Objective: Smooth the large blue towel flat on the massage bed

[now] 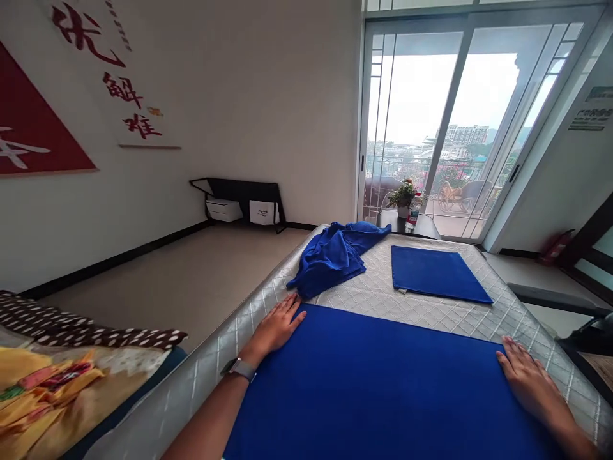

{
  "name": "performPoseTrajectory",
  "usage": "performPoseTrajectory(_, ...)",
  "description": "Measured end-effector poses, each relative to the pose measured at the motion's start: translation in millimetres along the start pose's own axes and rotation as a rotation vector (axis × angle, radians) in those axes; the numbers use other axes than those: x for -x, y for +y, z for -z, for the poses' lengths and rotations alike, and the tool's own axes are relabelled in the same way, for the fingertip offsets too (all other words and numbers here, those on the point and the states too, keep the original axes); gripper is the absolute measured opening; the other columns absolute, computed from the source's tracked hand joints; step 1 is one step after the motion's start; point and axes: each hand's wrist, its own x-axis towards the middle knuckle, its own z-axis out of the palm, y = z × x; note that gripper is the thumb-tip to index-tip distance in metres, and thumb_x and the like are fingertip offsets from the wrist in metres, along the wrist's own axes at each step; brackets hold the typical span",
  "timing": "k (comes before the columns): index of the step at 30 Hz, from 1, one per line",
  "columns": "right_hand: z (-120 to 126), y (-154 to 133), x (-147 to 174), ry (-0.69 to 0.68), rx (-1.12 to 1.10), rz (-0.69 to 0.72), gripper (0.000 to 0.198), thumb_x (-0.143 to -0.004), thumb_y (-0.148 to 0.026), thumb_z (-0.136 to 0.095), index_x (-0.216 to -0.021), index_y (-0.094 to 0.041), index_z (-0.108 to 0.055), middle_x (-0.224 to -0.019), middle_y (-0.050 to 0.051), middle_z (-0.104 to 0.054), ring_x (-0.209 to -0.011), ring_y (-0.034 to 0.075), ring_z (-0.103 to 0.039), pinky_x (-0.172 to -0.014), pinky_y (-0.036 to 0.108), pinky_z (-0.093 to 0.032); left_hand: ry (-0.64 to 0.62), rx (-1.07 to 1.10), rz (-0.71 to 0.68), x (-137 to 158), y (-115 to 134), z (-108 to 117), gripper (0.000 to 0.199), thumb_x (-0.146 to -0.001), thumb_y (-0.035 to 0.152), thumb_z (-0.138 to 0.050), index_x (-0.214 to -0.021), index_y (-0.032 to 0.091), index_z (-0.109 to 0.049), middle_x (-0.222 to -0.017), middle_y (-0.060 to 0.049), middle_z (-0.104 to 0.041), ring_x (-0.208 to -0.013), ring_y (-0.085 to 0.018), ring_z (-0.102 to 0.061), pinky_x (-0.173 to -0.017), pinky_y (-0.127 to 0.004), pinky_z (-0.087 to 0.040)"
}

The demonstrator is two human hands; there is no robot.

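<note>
A blue cloth (373, 377) lies spread flat across the near part of the quilted mattress (378, 281). My left hand (280, 322) rests palm down at its far left corner, fingers stretched out, with a watch on the wrist. Over at the far right corner, my right hand (527, 377) lies flat, its fingers extended along the edge. Beyond my left hand is a crumpled blue cloth (330, 255). A neatly folded blue cloth (435, 273) sits to its right, with a small white tag at the near edge. The spread cloth's near edge is out of view.
Past the mattress stands a small black table (426, 225) with a potted plant (403, 198) and a bottle (412, 212). Patterned bedding (71, 383) is at lower left. A black rack (244, 191) with white boxes stands by the wall. Sliding glass doors (464, 121) are behind.
</note>
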Motion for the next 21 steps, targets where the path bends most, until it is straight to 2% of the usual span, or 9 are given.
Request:
performPoseTrajectory(3,4,-5,0,-0.008,0.013,-0.004,0.077,-0.094,-0.046,-0.015,-0.158,-0.005,-0.029,-0.168,0.011,-0.024,-0.155,0.027,-0.019,-0.125,0.052,-0.023,0.022,0.002,0.013,1,3,1,0.067,-0.104,0.058,-0.029,-0.157,0.018,-0.038,-0.165,-0.013,-0.035,-0.153,-0.029,-0.030,-0.125,-0.051,-0.026)
performPoseTrajectory(7,19,-20,1,-0.003,0.078,-0.047,0.074,-0.096,-0.044,-0.015,-0.159,-0.008,-0.030,-0.166,0.010,-0.029,-0.154,0.027,-0.024,-0.123,0.052,-0.027,0.031,-0.005,0.025,2,6,3,0.065,-0.104,0.057,-0.029,-0.155,0.018,-0.041,-0.165,-0.013,-0.036,-0.153,-0.029,-0.029,-0.125,-0.051,-0.025)
performPoseTrajectory(11,47,-55,6,0.018,0.206,-0.078,0.070,-0.096,-0.038,-0.018,-0.154,-0.005,-0.039,-0.164,0.013,-0.033,-0.153,0.032,-0.026,-0.124,0.056,-0.023,0.038,-0.003,0.020,4,9,7,0.063,-0.104,0.055,-0.029,-0.154,0.019,-0.043,-0.163,-0.014,-0.039,-0.152,-0.029,-0.031,-0.124,-0.051,-0.026)
performPoseTrajectory(13,63,-90,11,0.064,0.236,-0.028,0.068,-0.096,-0.033,-0.018,-0.153,-0.003,-0.041,-0.163,0.015,-0.035,-0.153,0.032,-0.025,-0.126,0.054,-0.018,0.040,-0.006,0.017,5,10,9,0.062,-0.104,0.054,-0.030,-0.153,0.018,-0.044,-0.163,-0.014,-0.038,-0.152,-0.030,-0.032,-0.124,-0.052,-0.027)
performPoseTrajectory(15,75,-139,17,0.068,0.189,0.056,0.067,-0.098,-0.033,-0.017,-0.154,-0.004,-0.040,-0.162,0.015,-0.037,-0.154,0.029,-0.023,-0.127,0.049,-0.015,0.035,-0.009,0.014,6,12,11,0.063,-0.104,0.053,-0.031,-0.153,0.015,-0.044,-0.164,-0.016,-0.037,-0.152,-0.030,-0.032,-0.124,-0.052,-0.026)
performPoseTrajectory(19,88,-250,31,-0.070,-0.065,0.254,0.068,-0.102,-0.046,-0.017,-0.158,-0.011,-0.034,-0.165,0.009,-0.032,-0.155,0.023,-0.020,-0.127,0.041,-0.017,0.051,-0.008,0.007,8,15,14,0.063,-0.104,0.051,-0.032,-0.151,0.013,-0.046,-0.161,-0.018,-0.041,-0.151,-0.032,-0.034,-0.123,-0.053,-0.029)
performPoseTrajectory(21,88,-291,38,-0.147,-0.145,0.326,0.070,-0.102,-0.051,-0.016,-0.159,-0.013,-0.031,-0.166,0.007,-0.028,-0.155,0.021,-0.018,-0.127,0.040,-0.015,0.066,-0.016,-0.002,8,15,14,0.061,-0.103,0.051,-0.032,-0.150,0.015,-0.048,-0.159,-0.016,-0.045,-0.150,-0.032,-0.037,-0.122,-0.054,-0.030)
